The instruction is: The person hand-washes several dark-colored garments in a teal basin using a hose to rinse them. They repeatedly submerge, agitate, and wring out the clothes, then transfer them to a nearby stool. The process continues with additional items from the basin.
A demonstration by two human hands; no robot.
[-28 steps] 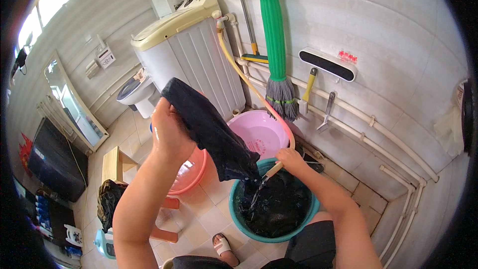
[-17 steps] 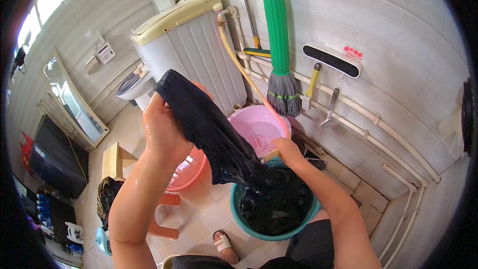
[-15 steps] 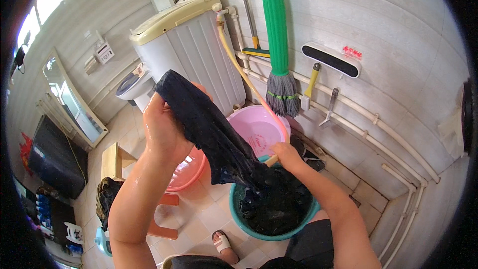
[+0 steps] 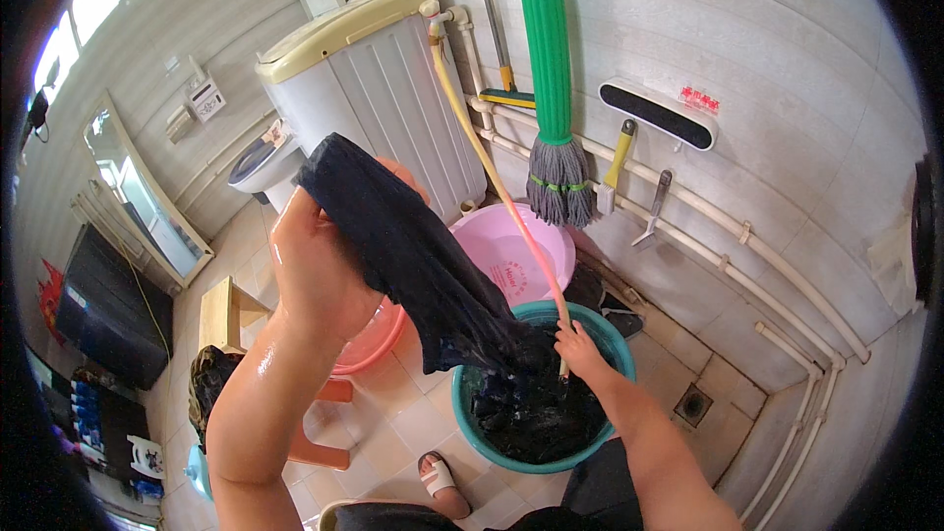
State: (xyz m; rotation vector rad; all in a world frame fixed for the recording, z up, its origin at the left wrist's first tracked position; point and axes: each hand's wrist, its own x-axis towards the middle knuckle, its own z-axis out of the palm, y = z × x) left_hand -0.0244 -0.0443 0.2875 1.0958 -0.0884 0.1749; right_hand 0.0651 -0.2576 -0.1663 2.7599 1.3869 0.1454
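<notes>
I see the left hand (image 4: pixel 324 270) gripping a soggy-looking black cloth (image 4: pixel 408 241) mid-frame, drooping over a round teal plastic tub (image 4: pixel 529 315), lower middle. The right hand (image 4: pixel 580 351) pinches a thin yellow-pink hose (image 4: pixel 526 231). Looks like wetting; next calls for holding tight.

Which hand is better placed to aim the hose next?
Likely the right hand: it grips the hose near its end, above the teal basin; the left hand holds up the dark cloth.

The tiled floor (image 4: pixel 408 423) carries a teal basin (image 4: pixel 612 332); behind it stand a pink basin (image 4: pixel 501 248) and a washing machine (image 4: pixel 393 103).
</notes>
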